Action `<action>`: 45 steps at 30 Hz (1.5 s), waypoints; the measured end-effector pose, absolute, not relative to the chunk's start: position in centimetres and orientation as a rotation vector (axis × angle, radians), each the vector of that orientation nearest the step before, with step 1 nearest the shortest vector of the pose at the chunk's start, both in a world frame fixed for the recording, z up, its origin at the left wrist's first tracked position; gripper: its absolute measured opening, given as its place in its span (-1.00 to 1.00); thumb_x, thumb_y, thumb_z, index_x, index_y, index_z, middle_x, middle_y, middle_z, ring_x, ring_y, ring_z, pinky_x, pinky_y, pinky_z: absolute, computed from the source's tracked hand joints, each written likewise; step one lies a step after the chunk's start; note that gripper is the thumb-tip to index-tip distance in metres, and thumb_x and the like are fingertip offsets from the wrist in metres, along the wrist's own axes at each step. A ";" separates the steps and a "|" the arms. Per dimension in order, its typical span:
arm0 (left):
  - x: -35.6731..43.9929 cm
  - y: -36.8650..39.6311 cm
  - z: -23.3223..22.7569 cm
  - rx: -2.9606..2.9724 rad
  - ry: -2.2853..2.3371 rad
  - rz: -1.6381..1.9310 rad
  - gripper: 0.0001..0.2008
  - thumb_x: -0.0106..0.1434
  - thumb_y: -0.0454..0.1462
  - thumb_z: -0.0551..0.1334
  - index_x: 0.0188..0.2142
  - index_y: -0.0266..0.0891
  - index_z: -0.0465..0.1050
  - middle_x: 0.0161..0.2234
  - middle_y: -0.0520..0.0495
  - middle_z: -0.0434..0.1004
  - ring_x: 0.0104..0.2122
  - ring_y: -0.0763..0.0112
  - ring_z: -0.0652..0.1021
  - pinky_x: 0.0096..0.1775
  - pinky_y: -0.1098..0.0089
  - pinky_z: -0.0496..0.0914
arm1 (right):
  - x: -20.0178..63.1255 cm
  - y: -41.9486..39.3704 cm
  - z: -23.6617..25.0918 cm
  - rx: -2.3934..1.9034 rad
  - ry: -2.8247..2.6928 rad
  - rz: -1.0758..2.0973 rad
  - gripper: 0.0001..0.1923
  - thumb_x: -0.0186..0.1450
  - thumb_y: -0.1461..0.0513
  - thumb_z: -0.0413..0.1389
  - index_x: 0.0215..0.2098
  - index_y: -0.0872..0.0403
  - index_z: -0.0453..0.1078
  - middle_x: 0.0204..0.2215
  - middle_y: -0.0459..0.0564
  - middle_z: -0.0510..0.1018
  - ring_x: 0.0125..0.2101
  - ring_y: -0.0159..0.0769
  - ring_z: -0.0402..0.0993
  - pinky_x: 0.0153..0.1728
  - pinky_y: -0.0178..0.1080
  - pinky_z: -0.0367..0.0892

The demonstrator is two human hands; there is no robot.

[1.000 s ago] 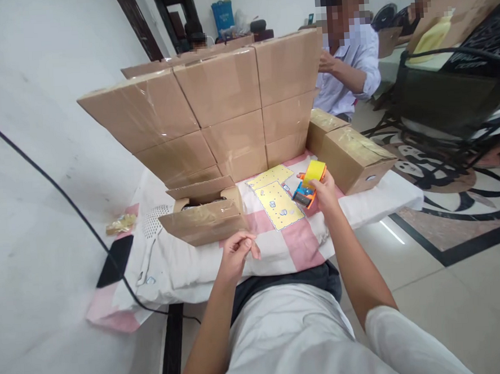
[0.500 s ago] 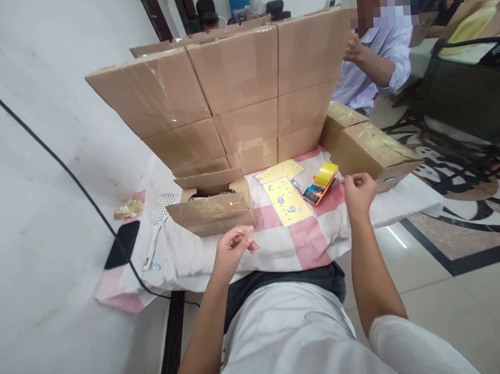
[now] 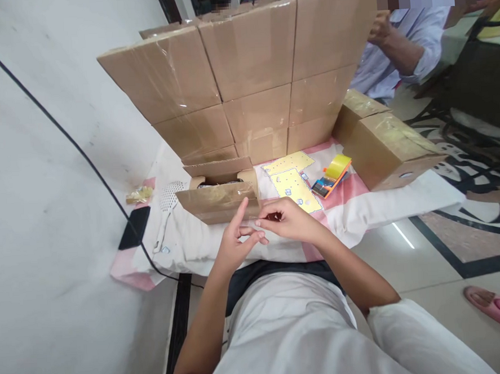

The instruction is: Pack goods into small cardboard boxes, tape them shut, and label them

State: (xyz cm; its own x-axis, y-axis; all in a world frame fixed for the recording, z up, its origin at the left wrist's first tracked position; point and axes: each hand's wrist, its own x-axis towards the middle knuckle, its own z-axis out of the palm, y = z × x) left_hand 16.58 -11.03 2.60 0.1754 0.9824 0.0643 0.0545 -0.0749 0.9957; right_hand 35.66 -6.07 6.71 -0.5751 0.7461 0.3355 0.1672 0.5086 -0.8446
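My left hand (image 3: 237, 239) is in front of the small open carton (image 3: 213, 205), its index finger stretched up near the carton's front flap and its thumb apart. Close beside it, my right hand (image 3: 289, 220) has thumb and fingertips pinched together. Whatever those fingertips may hold is too small to make out. The carton's top flaps stand up, and dark contents show partly inside. An orange tape dispenser (image 3: 332, 176) with a yellow roll lies on the cloth to the right. Yellow patterned sheets (image 3: 297, 191) lie between the dispenser and the carton.
Stacked sealed cartons (image 3: 252, 54) form a wall at the back. More closed cartons (image 3: 400, 144) stand at the right. A black phone (image 3: 134, 228) and a cable (image 3: 66, 133) are at the left edge. Across the table, a person's hand (image 3: 380, 29) shows beside the stack.
My right hand has moved left from beside the tape dispenser to my left hand. My left index finger has straightened upward. The view has shifted slightly.
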 end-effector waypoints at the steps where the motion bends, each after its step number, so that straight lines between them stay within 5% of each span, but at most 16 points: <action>1: 16.5 -11.0 2.8 1.364 1.102 1.080 0.06 0.26 -0.02 0.42 0.54 -0.18 -0.16 -0.41 -0.03 0.69 -0.37 0.30 0.68 -0.14 0.25 0.59 | 35.6 -5.8 7.0 -0.728 -2.050 0.987 -0.72 0.38 0.22 0.18 -0.49 0.10 0.49 -0.57 -0.15 0.44 -0.53 -0.45 0.28 -0.44 -0.34 0.15; 4: 15.5 -10.7 3.3 1.335 1.240 1.006 -0.03 0.35 0.08 0.27 0.54 -0.21 -0.17 -0.48 0.02 0.64 -0.58 0.35 0.58 -0.43 0.33 0.53 | 36.7 -4.9 8.6 -0.730 -1.894 0.793 -0.70 0.39 0.20 0.18 -0.51 0.09 0.42 -0.55 -0.14 0.42 -0.51 -0.44 0.28 -0.44 -0.31 0.15; 6: 14.4 -10.3 3.7 1.467 1.499 1.102 -0.28 0.40 0.07 0.21 0.41 -0.24 0.23 -0.54 0.03 0.58 -0.62 0.38 0.54 -0.46 0.36 0.48 | 37.8 -4.1 10.2 -0.796 -1.710 0.668 -0.66 0.39 0.15 0.21 -0.51 0.07 0.36 -0.56 -0.14 0.39 -0.52 -0.43 0.25 -0.47 -0.30 0.13; 8: 13.2 -9.4 4.1 1.758 1.771 1.328 -0.53 0.41 0.00 0.22 0.14 -0.23 0.53 -0.44 -0.06 0.64 -0.44 0.31 0.63 -0.27 0.29 0.54 | 38.7 -3.3 11.7 -0.853 -1.677 0.616 -0.64 0.37 0.10 0.23 -0.52 0.07 0.33 -0.56 -0.14 0.37 -0.53 -0.43 0.21 -0.48 -0.29 0.11; 10: 12.1 -8.0 4.4 2.131 1.904 1.407 -0.64 0.39 -0.06 0.26 0.05 -0.19 0.59 -0.07 -0.23 0.69 -0.02 0.10 0.65 0.07 0.10 0.49 | 38.9 -2.3 12.9 -0.875 -1.783 0.659 -0.63 0.37 0.08 0.24 -0.51 0.07 0.34 -0.56 -0.14 0.37 -0.53 -0.43 0.20 -0.48 -0.28 0.10; 13: 11.0 -5.6 4.6 2.529 1.893 1.064 -0.62 0.37 -0.06 0.30 0.12 -0.07 0.57 0.41 -0.22 0.28 0.45 -0.18 0.18 0.36 -0.26 0.11 | 37.9 -0.6 13.8 -0.855 -1.957 0.819 -0.61 0.36 0.06 0.26 -0.52 0.08 0.34 -0.58 -0.17 0.31 -0.52 -0.45 0.16 -0.48 -0.29 0.07; 16: 10.0 -3.5 4.8 2.661 1.828 0.802 -0.63 0.33 0.01 0.33 0.06 -0.03 0.61 0.52 -0.12 -0.02 0.51 -0.28 -0.12 0.36 -0.44 -0.13 | 36.4 1.8 14.0 -0.752 -1.998 1.085 -0.55 0.31 -0.01 0.30 -0.54 0.09 0.33 -0.61 -0.20 0.22 -0.54 -0.47 0.10 -0.50 -0.30 0.01; 21: 8.9 -1.5 5.4 2.727 1.715 0.669 -0.43 0.11 0.17 0.44 -0.04 -0.13 0.63 0.55 -0.18 -0.24 0.49 -0.44 -0.24 0.33 -0.52 -0.19 | 33.5 6.2 12.5 -0.599 -1.839 1.473 -0.52 0.21 -0.10 0.35 -0.51 0.09 0.37 -0.60 -0.20 0.27 -0.55 -0.48 0.11 -0.50 -0.30 0.06; 24: 8.9 -1.0 5.6 2.731 1.720 0.633 -0.37 0.08 0.18 0.46 0.00 -0.14 0.61 0.53 -0.29 -0.14 0.49 -0.43 -0.12 0.34 -0.49 -0.16 | 31.7 7.3 11.4 -0.771 -1.871 1.313 -0.65 0.17 0.03 0.36 -0.51 0.11 0.42 -0.58 -0.16 0.36 -0.52 -0.45 0.20 -0.45 -0.28 0.13; 30: 8.6 -1.5 4.7 2.676 1.734 0.722 -0.31 0.24 0.07 0.41 0.29 -0.05 0.41 0.19 -0.25 0.55 0.23 -0.04 0.52 0.43 -0.24 -0.18 | 31.6 6.1 12.1 -0.716 -1.868 1.222 -0.65 0.23 0.03 0.31 -0.52 0.09 0.41 -0.56 -0.16 0.33 -0.49 -0.43 0.19 -0.42 -0.27 0.11; 35: 7.9 -2.0 3.4 2.644 1.721 0.763 -0.35 0.31 0.08 0.34 0.29 -0.14 0.42 0.22 -0.26 0.53 0.28 -0.03 0.48 0.44 -0.16 -0.11 | 31.5 7.4 11.2 -0.726 -1.960 1.334 -0.69 0.21 0.02 0.30 -0.45 0.09 0.48 -0.52 -0.11 0.45 -0.45 -0.38 0.30 -0.37 -0.26 0.17; 39: 8.0 -2.3 3.0 2.643 1.723 0.743 -0.34 0.34 0.08 0.30 0.32 -0.16 0.38 0.27 -0.26 0.48 0.32 -0.03 0.43 0.44 -0.14 -0.04 | 30.5 8.6 8.7 -1.114 -2.185 0.999 -0.87 0.16 0.22 0.23 -0.50 0.10 0.44 -0.57 -0.11 0.46 -0.47 -0.35 0.32 -0.38 -0.26 0.13; 45: 9.2 -3.2 3.8 2.663 1.776 0.562 -0.37 0.40 0.02 0.25 0.40 0.00 0.28 0.36 -0.30 0.34 0.38 -0.16 0.34 0.36 -0.38 -0.02 | 30.6 8.2 8.1 -1.197 -2.290 0.816 -0.85 0.20 0.19 0.22 -0.43 0.07 0.38 -0.53 -0.15 0.42 -0.45 -0.36 0.31 -0.36 -0.26 0.09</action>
